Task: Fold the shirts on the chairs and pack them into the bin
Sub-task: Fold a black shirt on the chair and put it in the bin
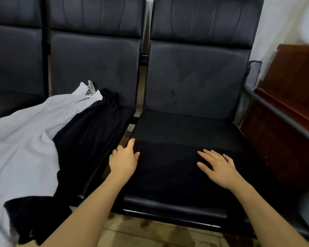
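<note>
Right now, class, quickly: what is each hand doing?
Left hand: open, fingers resting at the left edge of the folded black fabric shirt on the black padded chair seat.
Right hand: open, pressing flat on that shirt.

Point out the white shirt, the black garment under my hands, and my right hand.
white shirt (25,132), head view, on its crumpled body.
black garment (168,164), head view, on the flat middle between the hands.
right hand (219,166), head view, on its back.
</note>
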`<state>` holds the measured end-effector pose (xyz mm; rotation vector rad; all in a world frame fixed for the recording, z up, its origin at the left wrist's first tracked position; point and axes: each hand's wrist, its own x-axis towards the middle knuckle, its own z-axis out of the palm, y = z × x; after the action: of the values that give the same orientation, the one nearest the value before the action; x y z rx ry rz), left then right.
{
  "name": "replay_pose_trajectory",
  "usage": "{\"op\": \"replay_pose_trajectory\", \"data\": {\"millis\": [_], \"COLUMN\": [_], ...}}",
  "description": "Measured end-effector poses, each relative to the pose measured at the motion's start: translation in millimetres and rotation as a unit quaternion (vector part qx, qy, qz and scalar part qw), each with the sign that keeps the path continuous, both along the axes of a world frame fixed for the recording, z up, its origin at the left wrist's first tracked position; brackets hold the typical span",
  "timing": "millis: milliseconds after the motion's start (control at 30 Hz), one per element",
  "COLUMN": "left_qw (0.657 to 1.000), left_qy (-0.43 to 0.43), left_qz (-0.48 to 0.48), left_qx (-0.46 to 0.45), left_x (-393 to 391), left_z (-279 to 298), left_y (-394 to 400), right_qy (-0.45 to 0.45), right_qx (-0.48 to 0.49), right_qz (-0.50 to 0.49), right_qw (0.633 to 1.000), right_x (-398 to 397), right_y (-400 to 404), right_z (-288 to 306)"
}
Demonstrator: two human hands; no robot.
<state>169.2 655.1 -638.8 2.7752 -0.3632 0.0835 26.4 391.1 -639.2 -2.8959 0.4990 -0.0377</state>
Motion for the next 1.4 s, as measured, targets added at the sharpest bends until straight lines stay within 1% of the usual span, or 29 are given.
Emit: {"op": "replay_pose_trajectory", "data": {"millis": [100,200,267,367,533,633,733,767,800,900,1000,1100,1167,1267,1400], "left_qw": [0.996,0.984,0.969,0.94,0.905,0.898,0.895,0.895,0.897,0.906,0.91,0.91,0.912,0.916,0.914], "left_qy": [-0.05,-0.033,-0.03,-0.063,-0.082,-0.106,-0.126,-0.127,-0.126,-0.099,-0.071,-0.055,-0.039,-0.019,-0.017], "left_qz": [-0.029,-0.081,-0.089,-0.094,-0.097,-0.12,-0.163,-0.177,-0.188,-0.215,-0.244,-0.273,-0.285,-0.296,-0.297], "left_qx": [-0.061,-0.154,-0.228,-0.322,-0.405,-0.41,-0.395,-0.388,-0.38,-0.351,-0.328,-0.308,-0.293,-0.27,-0.276], "left_x": [4,8,10,13,8,-3,-19,-25,-30,-47,-61,-74,-82,-92,-100], "left_z": [-1,-4,0,15,39,49,60,62,63,64,62,61,60,56,49], "left_y": [2,3,3,7,9,-2,-20,-27,-34,-54,-77,-101,-116,-138,-160], "right_qy": [-0.001,0.011,0.016,0.032,0.042,0.011,-0.087,-0.115,-0.126,-0.099,-0.049,-0.032,-0.032,-0.052,-0.095], "right_qx": [-0.009,-0.011,-0.012,-0.02,-0.021,0.011,0.122,0.139,0.125,0.043,0.008,0.022,0.033,0.053,0.11], "right_qz": [0.017,0.03,0.03,0.033,0.053,0.067,0.056,0.05,0.05,0.036,-0.006,-0.037,-0.039,-0.039,-0.054], "right_qw": [1.0,0.999,0.999,0.999,0.997,0.998,0.987,0.982,0.983,0.994,0.999,0.999,0.998,0.996,0.988], "right_x": [10,19,23,28,44,49,42,36,29,0,-27,-46,-52,-52,-50], "right_y": [6,13,16,25,60,74,72,67,60,30,-2,-19,-21,-21,-28], "right_z": [1,0,-1,-2,-4,-8,-3,0,2,5,8,8,4,0,-1]}}
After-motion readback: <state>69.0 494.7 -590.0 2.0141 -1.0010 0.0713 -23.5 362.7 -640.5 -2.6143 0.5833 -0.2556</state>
